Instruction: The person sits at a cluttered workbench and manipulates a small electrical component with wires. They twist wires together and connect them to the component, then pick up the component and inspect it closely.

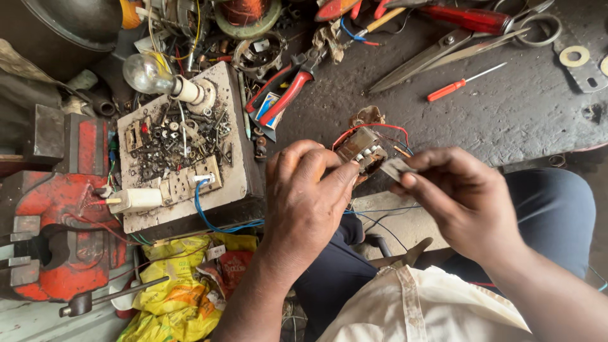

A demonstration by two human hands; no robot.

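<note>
My left hand (307,199) grips a small metal-cored transformer (362,149) with red, blue and orange wires trailing from it. My right hand (459,196) pinches a thin grey metal plate (398,168) at the transformer's right side, touching it. Both hands hover over my lap, just off the front edge of the dark workbench (506,114).
Red-handled pliers (285,95), large scissors (456,47) and a small red screwdriver (462,82) lie on the bench. A white board (231,183) carries a light bulb (149,75), screws and a plug. A red vise (60,209) stands left, above yellow bags (174,291).
</note>
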